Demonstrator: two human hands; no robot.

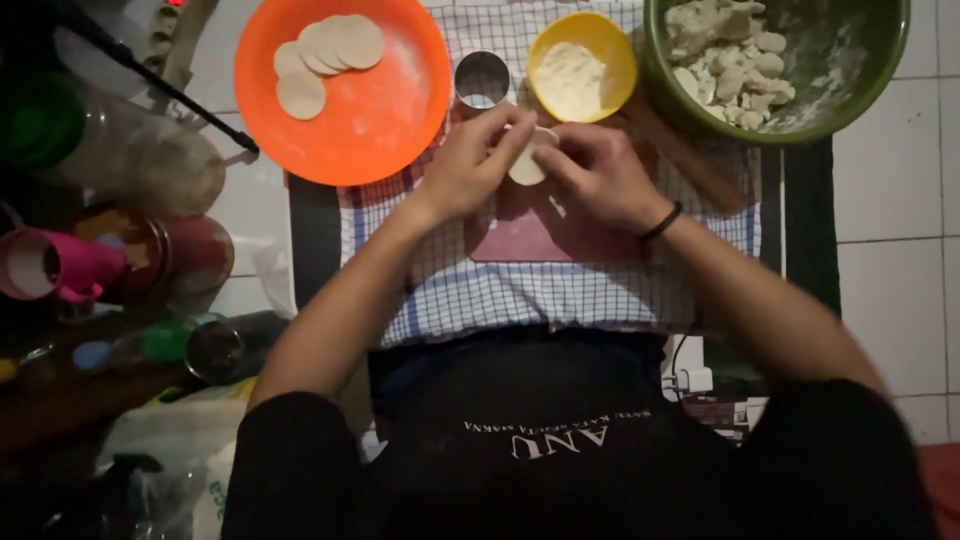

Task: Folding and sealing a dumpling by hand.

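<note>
A checked cloth (560,290) covers the dim worktop, with an orange plate (395,130) of dough rounds beyond. Both hands, left hand (478,165) and right hand (597,172), pinch a pale dough disc (527,165) between closed fingertips above the cloth; it looks soft, light and easily torn, best held at its rim.

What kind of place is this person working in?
Most likely a home kitchen floor set up for dough work. Both hands hold a dough round over a checked cloth on white tiles. An orange plate holds cut rounds, and a green bowl holds dough pieces.
</note>
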